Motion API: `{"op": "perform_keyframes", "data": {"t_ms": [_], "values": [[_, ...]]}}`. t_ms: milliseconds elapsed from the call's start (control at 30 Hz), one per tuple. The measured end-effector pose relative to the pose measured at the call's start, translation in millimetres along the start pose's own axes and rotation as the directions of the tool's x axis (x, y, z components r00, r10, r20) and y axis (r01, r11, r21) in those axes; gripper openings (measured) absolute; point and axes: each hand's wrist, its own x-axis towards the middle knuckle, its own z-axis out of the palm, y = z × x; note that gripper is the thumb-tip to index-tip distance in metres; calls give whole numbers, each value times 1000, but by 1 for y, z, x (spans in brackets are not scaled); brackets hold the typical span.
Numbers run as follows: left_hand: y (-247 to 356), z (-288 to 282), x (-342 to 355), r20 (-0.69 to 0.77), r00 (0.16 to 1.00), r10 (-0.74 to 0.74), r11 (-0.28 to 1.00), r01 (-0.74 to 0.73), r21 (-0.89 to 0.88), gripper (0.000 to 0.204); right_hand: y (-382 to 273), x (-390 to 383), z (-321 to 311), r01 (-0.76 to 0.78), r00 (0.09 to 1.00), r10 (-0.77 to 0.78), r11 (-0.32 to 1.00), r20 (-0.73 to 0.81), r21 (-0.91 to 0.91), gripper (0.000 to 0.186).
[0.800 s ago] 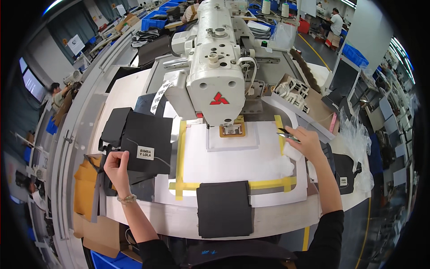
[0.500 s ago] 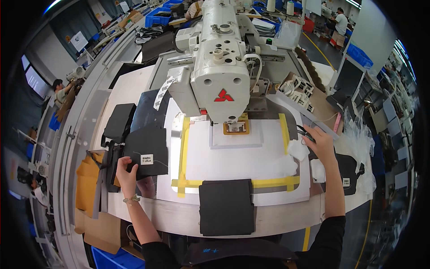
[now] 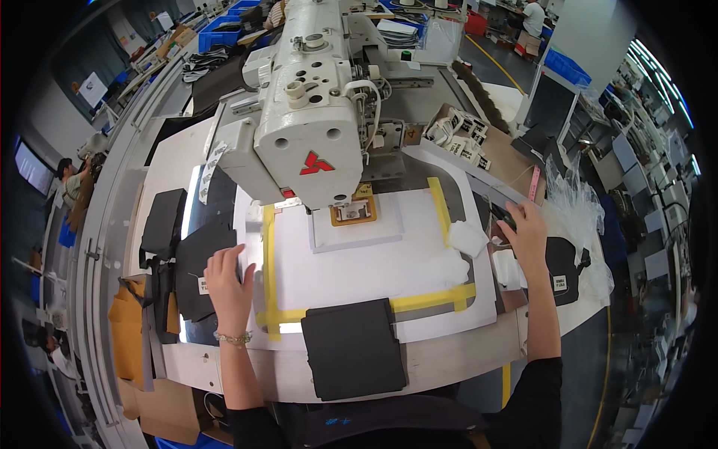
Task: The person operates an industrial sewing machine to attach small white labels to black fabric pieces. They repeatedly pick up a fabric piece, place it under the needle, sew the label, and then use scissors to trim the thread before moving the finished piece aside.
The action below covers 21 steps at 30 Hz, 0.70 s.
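Note:
My left hand point(image 3: 230, 283) is over the right edge of a flat black fabric panel point(image 3: 196, 262), with the thumb held apart from the fingers. The hand partly covers the panel's small white label point(image 3: 203, 286); whether it touches the panel I cannot tell. In my right hand point(image 3: 526, 228) are small dark thread snips point(image 3: 503, 216), held beside the white sheet at the right. Between my hands, a white plastic template sheet point(image 3: 359, 262) edged with yellow tape lies under the sewing machine head point(image 3: 307, 142). A stack of black fabric panels point(image 3: 351, 350) rests at the front edge.
White labels fill an open cardboard box point(image 3: 460, 138) at the back right. Clear plastic bags point(image 3: 572, 206) and another labelled black piece point(image 3: 561, 273) lie at the right. Folded black pieces point(image 3: 161, 223) and a mustard-coloured piece point(image 3: 127, 329) are at the left. Other people work farther off.
My left hand has moved right across the labelled panel, from its left side to its right edge, and its fingers have straightened. The view has swung right. My right hand keeps the snips.

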Motion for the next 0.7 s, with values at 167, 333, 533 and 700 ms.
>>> {"op": "perform_keyframes", "data": {"t_ms": [167, 333, 533, 700], "values": [[80, 40, 15, 269, 890, 368, 833, -188, -520, 29, -61, -6, -6, 88, 981, -135, 950, 138, 301, 29], [152, 78, 29, 249, 816, 522, 687, -229, -690, 27, -104, -15, 1, 260, 929, -343, 873, 141, 413, 26], [160, 108, 44, 437, 661, 610, 698, -187, -691, 25, -105, -18, 3, 282, 921, -364, 870, 140, 405, 27], [159, 98, 43, 534, 710, 459, 715, 62, -697, 23, -112, -9, -3, 113, 932, -258, 875, 256, 471, 28]]}}
